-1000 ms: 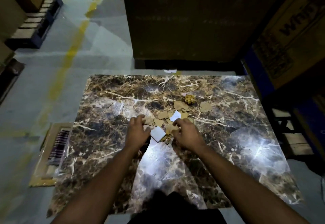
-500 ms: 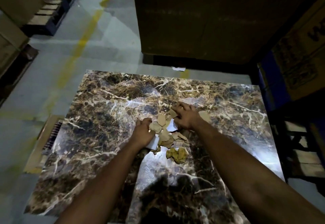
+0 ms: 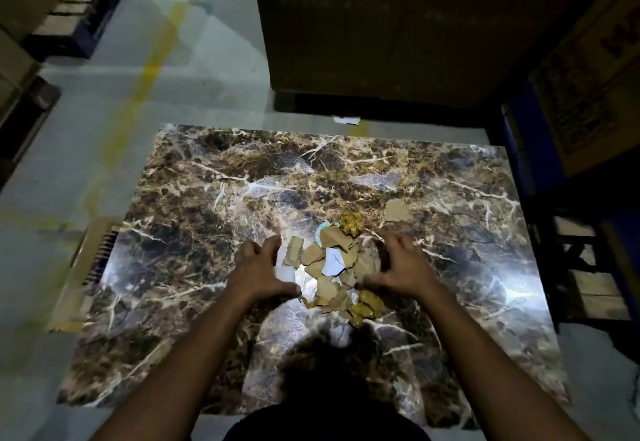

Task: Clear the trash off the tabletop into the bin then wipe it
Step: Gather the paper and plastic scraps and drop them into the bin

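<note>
A heap of torn brown cardboard scraps (image 3: 329,267) with a white paper piece (image 3: 333,262) lies in the middle of the dark marble tabletop (image 3: 194,198). Crumpled yellow wads sit at its far end (image 3: 351,223) and near end (image 3: 367,305). One loose cardboard scrap (image 3: 396,210) lies apart, further back right. My left hand (image 3: 258,267) is spread at the heap's left side, over a white piece. My right hand (image 3: 403,264) is spread with bent fingers at the heap's right side. Neither hand holds anything.
A large dark cardboard box (image 3: 381,25) stands on the floor behind the table. More boxes (image 3: 588,77) and a wooden pallet (image 3: 588,267) are on the right. A flat packaged item (image 3: 86,267) lies on the floor at the left. No bin shows.
The scraps have been pushed together into one heap. Both hands have let go and moved apart to the heap's two sides, fingers spread.
</note>
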`<control>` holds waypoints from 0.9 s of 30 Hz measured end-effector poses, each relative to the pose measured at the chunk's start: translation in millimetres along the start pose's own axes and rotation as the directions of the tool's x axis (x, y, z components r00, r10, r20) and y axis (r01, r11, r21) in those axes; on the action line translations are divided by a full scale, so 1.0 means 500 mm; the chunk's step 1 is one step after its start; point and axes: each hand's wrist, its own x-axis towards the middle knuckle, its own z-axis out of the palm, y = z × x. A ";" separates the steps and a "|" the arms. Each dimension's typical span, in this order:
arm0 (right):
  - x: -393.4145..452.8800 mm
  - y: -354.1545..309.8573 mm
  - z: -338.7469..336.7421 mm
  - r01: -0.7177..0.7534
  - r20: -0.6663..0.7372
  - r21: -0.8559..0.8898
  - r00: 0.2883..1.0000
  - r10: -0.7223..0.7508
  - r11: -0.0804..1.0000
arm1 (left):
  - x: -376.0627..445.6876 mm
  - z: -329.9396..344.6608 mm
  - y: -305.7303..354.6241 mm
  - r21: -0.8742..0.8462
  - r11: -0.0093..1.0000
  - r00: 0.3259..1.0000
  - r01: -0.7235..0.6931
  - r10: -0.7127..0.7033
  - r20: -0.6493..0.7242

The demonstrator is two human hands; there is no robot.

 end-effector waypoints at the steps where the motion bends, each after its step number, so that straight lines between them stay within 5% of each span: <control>1: -0.010 -0.004 0.011 -0.031 0.053 -0.079 0.998 0.035 0.996 | -0.006 0.002 0.002 0.077 0.997 0.999 -0.022 0.020 0.025; 4: -0.022 -0.038 0.048 -0.080 0.016 -0.189 0.996 0.085 0.979 | -0.007 0.014 0.025 0.238 0.966 0.995 -0.098 0.095 0.023; 9: -0.025 -0.091 0.088 0.011 -0.092 -0.011 0.996 -0.012 1.000 | -0.005 0.023 0.061 0.225 0.955 0.981 -0.192 0.196 0.007; 12: -0.052 -0.084 0.087 -0.080 -0.180 0.099 0.979 0.096 0.992 | -0.014 0.019 0.055 0.293 0.934 0.979 -0.204 0.199 0.047; 17: -0.097 -0.054 0.109 -0.195 -0.023 0.076 0.980 0.197 0.978 | -0.014 0.017 0.028 0.412 0.876 0.964 -0.249 0.265 0.020; 27: -0.022 -0.121 0.092 -0.144 -0.117 0.099 0.981 0.155 0.985 | 0.024 0.034 0.084 0.383 0.862 0.938 -0.332 0.345 0.035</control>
